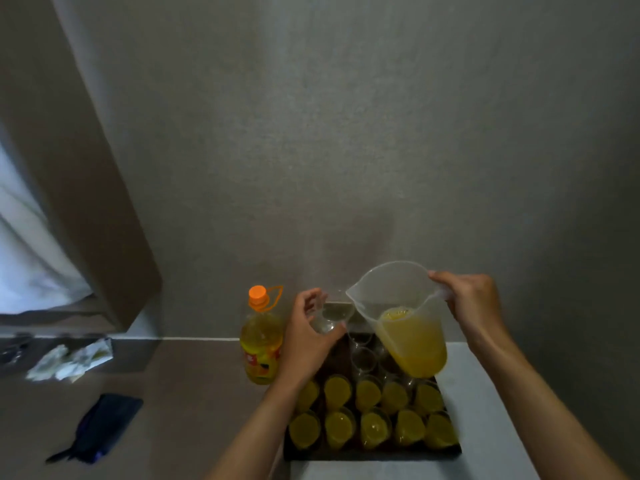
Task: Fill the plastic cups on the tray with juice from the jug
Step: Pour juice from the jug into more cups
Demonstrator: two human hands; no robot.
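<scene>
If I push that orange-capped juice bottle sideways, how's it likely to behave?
The juice bottle looks nearly full, so it is probably heavy and resists sliding. Tall and narrow, it may tip if pushed near the orange cap. Its smooth plastic could be slippery.

We see a translucent, frosted plastic jug (401,306), smooth-walled. The cup (332,318) we hold is clear, glossy plastic, as are the filled cups (337,391). Tray (372,453) looks dark and matt. Bottle (261,344) is clear shiny plastic with a glossy label and matt orange cap. Wall (346,133) is matt, fine-grained.
</scene>
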